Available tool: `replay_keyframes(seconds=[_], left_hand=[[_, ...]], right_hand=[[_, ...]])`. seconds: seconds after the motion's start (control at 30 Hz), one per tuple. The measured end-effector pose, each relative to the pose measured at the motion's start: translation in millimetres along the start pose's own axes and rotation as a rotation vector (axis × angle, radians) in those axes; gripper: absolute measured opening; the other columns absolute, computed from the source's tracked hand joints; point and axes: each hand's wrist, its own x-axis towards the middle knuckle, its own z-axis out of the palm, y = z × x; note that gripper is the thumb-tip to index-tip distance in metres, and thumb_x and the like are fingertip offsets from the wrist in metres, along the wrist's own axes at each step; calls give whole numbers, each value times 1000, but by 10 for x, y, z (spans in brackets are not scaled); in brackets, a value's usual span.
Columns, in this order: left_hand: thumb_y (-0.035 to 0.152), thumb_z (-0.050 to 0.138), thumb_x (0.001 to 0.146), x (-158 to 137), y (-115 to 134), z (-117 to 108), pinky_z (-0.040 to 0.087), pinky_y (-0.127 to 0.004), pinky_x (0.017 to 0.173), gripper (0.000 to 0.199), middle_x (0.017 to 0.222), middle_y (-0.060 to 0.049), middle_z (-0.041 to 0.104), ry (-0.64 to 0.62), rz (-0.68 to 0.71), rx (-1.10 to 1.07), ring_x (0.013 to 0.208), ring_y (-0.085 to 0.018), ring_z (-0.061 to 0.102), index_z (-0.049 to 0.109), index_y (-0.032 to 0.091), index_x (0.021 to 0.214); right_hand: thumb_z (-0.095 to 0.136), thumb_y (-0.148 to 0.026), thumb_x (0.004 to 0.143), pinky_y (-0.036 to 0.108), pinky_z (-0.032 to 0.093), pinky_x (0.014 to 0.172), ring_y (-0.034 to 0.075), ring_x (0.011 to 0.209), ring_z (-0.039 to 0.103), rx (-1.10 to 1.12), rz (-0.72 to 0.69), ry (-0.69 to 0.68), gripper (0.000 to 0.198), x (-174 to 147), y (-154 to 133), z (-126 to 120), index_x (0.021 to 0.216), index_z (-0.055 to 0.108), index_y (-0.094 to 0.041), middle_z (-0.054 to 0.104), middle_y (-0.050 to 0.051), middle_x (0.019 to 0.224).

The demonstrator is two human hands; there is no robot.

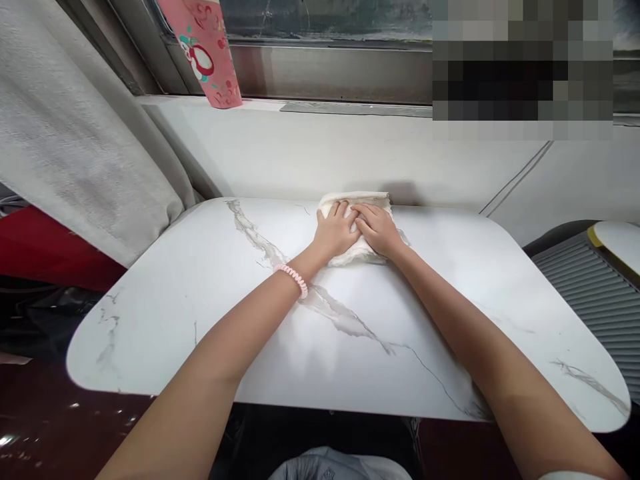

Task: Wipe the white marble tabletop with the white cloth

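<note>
A cream-white cloth (367,255) lies flat near the far edge of a white marble-patterned table (165,307). Pressing on its left part is my left hand (337,231), fingers spread and pointing away from me, with a pink coiled band (291,279) round the wrist. My right hand (379,229) rests on the cloth's right part, its fingers stretched out and angled to the left. The fingertips of both hands nearly meet. Neither hand is wrapped round the cloth; both lie on top of it.
Behind the table stands a white wall (300,150) below a window sill. A pink patterned item (215,60) leans on the sill at the left. A grey curtain (95,133) hangs beside the table's left end. At the right is a grey ribbed surface (590,293).
</note>
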Motion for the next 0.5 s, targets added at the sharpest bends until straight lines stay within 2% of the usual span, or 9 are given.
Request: replay_keyframes(seconds=[0.27, 0.5], left_hand=[[39, 33, 99, -219, 91, -35, 26, -60, 112, 47, 154, -14, 37, 21, -26, -4, 143, -28, 30, 48, 18, 139], [39, 33, 98, -662, 313, -142, 24, -60, 113, 49, 156, -13, 35, -21, -26, -36, 145, -28, 27, 45, 19, 141]], right_hand=[[36, -27, 93, 42, 36, 107, 24, 123, 52, -12, -35, 3, 39, -161, -119, -31, 123, 60, -19, 62, 8, 130], [30, -27, 96, 42, 33, 109, 23, 129, 47, -101, -15, -51, 42, -637, -418, -193, 130, 55, -20, 56, 7, 138]])
